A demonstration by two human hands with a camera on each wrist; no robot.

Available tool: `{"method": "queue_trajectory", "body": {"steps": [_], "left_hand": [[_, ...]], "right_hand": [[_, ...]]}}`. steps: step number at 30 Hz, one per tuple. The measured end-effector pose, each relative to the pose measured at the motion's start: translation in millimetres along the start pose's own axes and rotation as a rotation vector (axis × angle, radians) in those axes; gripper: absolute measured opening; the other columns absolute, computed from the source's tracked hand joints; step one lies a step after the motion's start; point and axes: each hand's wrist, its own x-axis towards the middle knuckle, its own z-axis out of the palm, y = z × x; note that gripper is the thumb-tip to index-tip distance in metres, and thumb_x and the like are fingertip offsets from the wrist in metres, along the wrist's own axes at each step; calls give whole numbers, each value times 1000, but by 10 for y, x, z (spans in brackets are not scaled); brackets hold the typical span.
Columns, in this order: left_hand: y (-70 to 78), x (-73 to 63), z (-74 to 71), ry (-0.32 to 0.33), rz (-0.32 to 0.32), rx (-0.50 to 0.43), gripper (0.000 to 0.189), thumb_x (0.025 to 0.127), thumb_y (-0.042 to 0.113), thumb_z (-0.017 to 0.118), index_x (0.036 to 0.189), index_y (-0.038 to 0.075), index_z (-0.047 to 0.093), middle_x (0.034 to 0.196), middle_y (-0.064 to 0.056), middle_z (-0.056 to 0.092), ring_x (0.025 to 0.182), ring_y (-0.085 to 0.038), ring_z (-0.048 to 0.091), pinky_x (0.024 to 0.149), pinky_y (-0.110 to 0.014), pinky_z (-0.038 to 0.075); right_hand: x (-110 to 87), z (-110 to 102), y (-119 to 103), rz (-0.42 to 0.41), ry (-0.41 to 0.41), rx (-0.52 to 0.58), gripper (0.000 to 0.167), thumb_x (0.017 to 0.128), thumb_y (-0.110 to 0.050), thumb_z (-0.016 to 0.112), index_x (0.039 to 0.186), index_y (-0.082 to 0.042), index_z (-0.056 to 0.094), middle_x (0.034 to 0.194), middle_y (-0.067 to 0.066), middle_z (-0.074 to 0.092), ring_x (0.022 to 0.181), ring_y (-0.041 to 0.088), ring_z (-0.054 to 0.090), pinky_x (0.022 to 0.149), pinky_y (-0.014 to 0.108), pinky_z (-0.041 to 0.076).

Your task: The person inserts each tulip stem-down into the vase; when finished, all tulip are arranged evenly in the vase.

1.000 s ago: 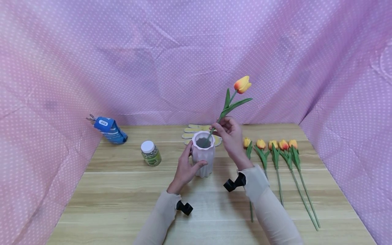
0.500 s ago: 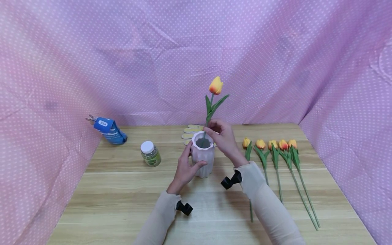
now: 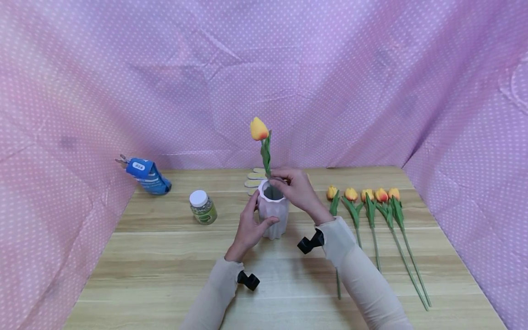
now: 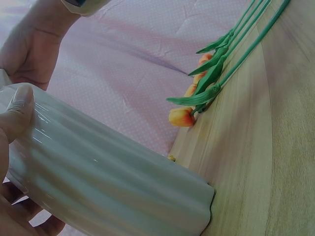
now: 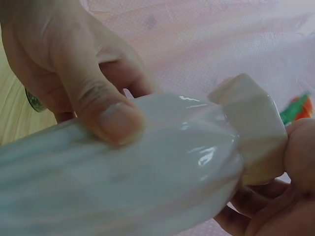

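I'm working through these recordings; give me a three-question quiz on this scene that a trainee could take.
1. True or false: the left hand is gripping the white-lidded jar.
2. How many tulips lie on the table?
3. Choose one. The right hand holds: a) the blue bag, b) a single tulip, c) a glove.

Key:
1. False; it grips the pale vase.
2. Five.
3. b.

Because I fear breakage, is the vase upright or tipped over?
Upright: the vase stands base down on the table, its rim facing up.
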Motion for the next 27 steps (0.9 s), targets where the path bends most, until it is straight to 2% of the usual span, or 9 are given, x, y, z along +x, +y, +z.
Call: {"method": "queue_trajectory", "body": {"steps": [5, 10, 13, 16, 18, 21, 24, 27], "left_hand": [[-1, -2, -5, 1, -3, -6, 89, 85, 32, 80, 155, 6, 32, 149, -18, 51, 128, -36, 57, 107, -57, 47], [-8, -7, -4, -4, 5, -2, 90, 85, 33, 79, 156, 5, 31, 150, -19, 50, 128, -36, 57, 107, -57, 47], [-9, -8, -1, -8, 1, -3, 91, 85, 34, 79, 156, 6, 30, 151, -18, 50, 129, -36, 56, 107, -56, 47], [-1, -10, 0, -9, -11, -8, 92, 85, 36, 79, 157, 7, 29, 152, -17, 48, 131, -36, 55, 109, -56, 46], [-1, -9, 2, -10, -20, -10, 92, 85, 36, 79, 157, 7, 29, 153, -17, 48, 131, -36, 54, 110, -57, 45], [1, -11, 1, -13, -33, -12, 93, 85, 38, 78, 157, 8, 28, 153, -16, 47, 132, -35, 54, 111, -57, 45], [1, -13, -1, -14, -37, -16, 92, 85, 38, 78, 157, 10, 29, 153, -15, 47, 133, -35, 54, 111, -57, 45], [0, -9, 1, -15, -35, -19, 92, 85, 36, 79, 157, 10, 29, 153, -14, 48, 133, -35, 54, 111, -57, 44]], "right_hand": [[1, -15, 5, -23, -31, -40, 22, 91, -4, 70, 113, 0, 74, 116, 17, 73, 84, 17, 60, 65, 16, 46], [-6, -26, 17, -18, -45, -30, 27, 91, -6, 72, 118, -3, 73, 112, 15, 75, 74, 14, 51, 61, 19, 41], [-18, -42, 7, -4, -51, -10, 30, 91, -8, 72, 120, -4, 72, 112, 14, 75, 74, 14, 51, 61, 19, 40], [-29, -67, -3, 24, -64, 32, 33, 92, -9, 72, 124, -3, 70, 118, 16, 73, 87, 18, 63, 71, 20, 51], [-40, -94, -12, 45, -71, 63, 35, 93, -9, 71, 127, -1, 67, 122, 19, 71, 102, 25, 68, 83, 28, 58], [-58, -148, -32, 68, -76, 93, 38, 94, -8, 68, 131, 1, 63, 125, 23, 68, 115, 34, 67, 97, 42, 58], [-84, -221, -51, 87, -56, 94, 38, 95, -8, 66, 132, 2, 62, 126, 24, 67, 117, 36, 65, 100, 48, 56], [-110, -307, -69, 106, -15, 79, 36, 96, -9, 67, 130, 2, 63, 126, 22, 68, 118, 35, 65, 100, 48, 56]]}}
